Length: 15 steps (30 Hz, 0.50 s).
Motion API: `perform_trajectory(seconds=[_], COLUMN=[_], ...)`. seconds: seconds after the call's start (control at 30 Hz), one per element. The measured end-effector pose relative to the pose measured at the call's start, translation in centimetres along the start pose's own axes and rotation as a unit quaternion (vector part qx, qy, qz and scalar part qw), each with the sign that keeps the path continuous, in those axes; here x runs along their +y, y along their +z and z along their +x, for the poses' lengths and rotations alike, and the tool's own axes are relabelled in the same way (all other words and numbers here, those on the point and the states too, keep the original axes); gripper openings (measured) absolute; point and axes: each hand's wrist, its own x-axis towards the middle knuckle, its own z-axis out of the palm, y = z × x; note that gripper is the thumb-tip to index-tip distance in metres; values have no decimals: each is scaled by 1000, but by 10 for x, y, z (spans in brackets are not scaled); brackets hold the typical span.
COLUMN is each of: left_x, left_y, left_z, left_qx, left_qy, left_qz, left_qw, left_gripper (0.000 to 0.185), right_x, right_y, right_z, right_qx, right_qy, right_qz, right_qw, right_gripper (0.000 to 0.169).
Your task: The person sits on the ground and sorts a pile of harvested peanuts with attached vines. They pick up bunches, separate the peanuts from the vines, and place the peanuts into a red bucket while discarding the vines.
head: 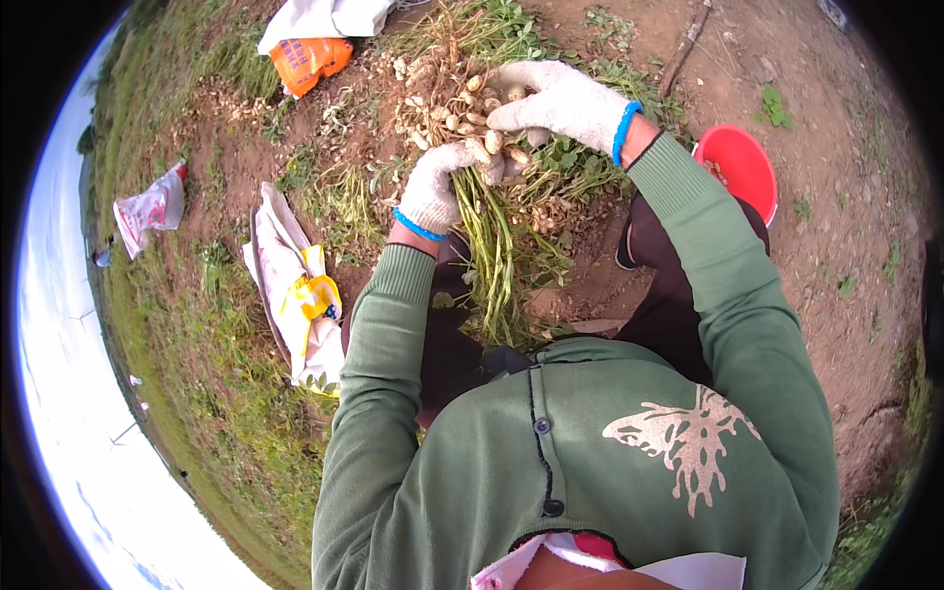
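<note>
My left hand [435, 189], in a white knit glove with a blue cuff, grips a bundle of peanut plants by the green stems [490, 251] just below the pods. The leafy ends hang towards my lap. Above that grip, a cluster of pale peanut pods [472, 110] and roots faces away from me. My right hand [564, 103], gloved alike, is curled around pods on the cluster's right side, thumb and fingers on either side of them. Some of its fingertips are hidden behind the pods.
A red bucket [745, 166] with some pods inside stands beside my right knee. Pulled peanut plants [575, 173] lie around my hands. A white and yellow sack [295, 295] is at my left, an orange bag [310, 63] ahead. A stick [684, 48] lies on the soil.
</note>
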Motion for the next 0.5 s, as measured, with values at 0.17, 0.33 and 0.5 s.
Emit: perform_trajectory(seconds=[0.17,0.33,0.5], left_x=[-4,-5,-6], left_y=[3,-12,10], left_z=[3,5,3], left_qx=[-35,-37,44], left_qy=[3,0,1], left_qz=[-27,-7,56], left_qw=[999,999,997], left_gripper=[27,28,30], right_x=[-8,1,20], right_y=[-3,12,-1], right_z=[4,1,7], right_qx=[50,154,224], right_qy=[-48,-158,-133], right_qz=[-166,-414,-532], right_qw=[984,883,806], right_gripper=[49,33,26])
